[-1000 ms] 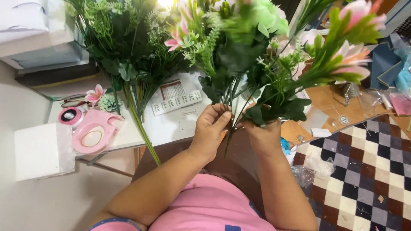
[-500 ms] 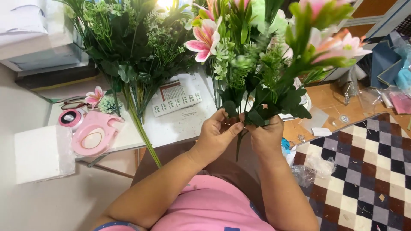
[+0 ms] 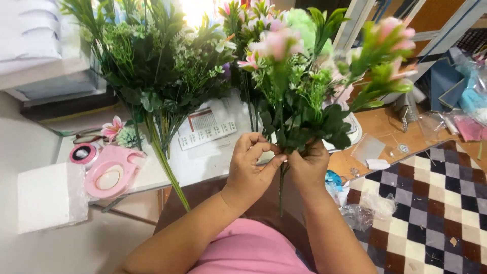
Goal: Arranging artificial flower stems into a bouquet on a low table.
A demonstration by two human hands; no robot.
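Since the earlier frame, my bouquet (image 3: 299, 76) has tilted rightward. Both hands clasp its stems: left hand (image 3: 251, 165) pinching, right hand (image 3: 309, 165) wrapped, above the bench (image 3: 203, 162). Best kept gripped just under the foliage.

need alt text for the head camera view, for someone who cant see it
Seen from above, a person's left hand and right hand grip the stems of a bouquet of pink and green artificial flowers. A second leafy bunch lies on the white table, beside a pink tape dispenser.
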